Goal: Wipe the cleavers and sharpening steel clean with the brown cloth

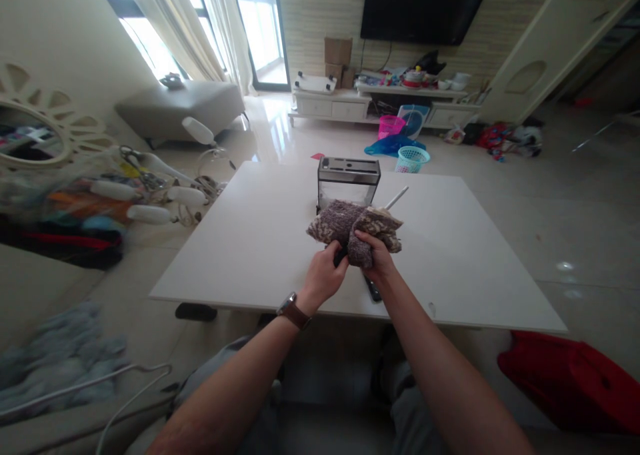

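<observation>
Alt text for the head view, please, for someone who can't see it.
A person's right hand grips a bunched brown-and-cream cloth above a white table, while the left hand holds a dark item, mostly hidden. Just beyond the cloth stands a dark-topped, see-through box; farther back, a television hangs on the wall.

"What's at eleven?"

"We have daylight pouring through a tall window (259,25) beside pale curtains (175,22), and a grey bench (185,105) at ten."

"At one?"

"We face a black television (423,8) on a striped wall (320,8), white cabinet (345,110) below; glossy floor (565,235) at three."
</observation>
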Motion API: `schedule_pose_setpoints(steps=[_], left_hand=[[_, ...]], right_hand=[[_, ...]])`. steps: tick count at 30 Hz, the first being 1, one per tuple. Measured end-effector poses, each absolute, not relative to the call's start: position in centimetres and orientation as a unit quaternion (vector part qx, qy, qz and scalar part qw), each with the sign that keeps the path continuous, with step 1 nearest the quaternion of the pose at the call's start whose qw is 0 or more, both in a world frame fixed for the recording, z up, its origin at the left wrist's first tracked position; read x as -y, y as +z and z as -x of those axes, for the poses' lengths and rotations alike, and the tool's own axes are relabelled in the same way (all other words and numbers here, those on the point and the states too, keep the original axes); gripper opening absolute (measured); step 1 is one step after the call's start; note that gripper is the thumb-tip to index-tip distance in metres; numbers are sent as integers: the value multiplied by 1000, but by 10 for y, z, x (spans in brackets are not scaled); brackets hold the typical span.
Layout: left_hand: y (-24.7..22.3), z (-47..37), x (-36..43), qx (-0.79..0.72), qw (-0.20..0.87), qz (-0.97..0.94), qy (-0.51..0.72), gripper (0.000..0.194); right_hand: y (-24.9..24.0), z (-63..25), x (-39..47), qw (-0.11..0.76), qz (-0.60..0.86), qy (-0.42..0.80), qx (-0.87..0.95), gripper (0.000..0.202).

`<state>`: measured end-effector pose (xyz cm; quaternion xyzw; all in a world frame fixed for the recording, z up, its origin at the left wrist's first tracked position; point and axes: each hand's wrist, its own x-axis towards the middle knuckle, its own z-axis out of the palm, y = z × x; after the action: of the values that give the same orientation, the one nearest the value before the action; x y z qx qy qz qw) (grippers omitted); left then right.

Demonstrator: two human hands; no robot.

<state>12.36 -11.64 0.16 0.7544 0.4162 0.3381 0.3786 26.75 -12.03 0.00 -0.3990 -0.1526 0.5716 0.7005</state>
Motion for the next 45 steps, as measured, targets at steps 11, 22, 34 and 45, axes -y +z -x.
schedule_pose_setpoints(steps=[11, 22, 34, 45], left_hand=[[3, -118, 111, -452, 369, -764, 274, 17], [-3, -123, 108, -427, 433, -726, 320, 34], [1, -126, 107, -390, 444, -754, 286, 32], [-2, -121, 102, -409, 485, -716, 290, 38]], right_hand=[[3, -310, 110, 798, 370, 474, 43, 18], [4, -274, 121, 716, 416, 554, 80, 21], [0, -293, 110, 771, 433, 466, 36, 21], [1, -284, 122, 736, 439, 509, 84, 23]])
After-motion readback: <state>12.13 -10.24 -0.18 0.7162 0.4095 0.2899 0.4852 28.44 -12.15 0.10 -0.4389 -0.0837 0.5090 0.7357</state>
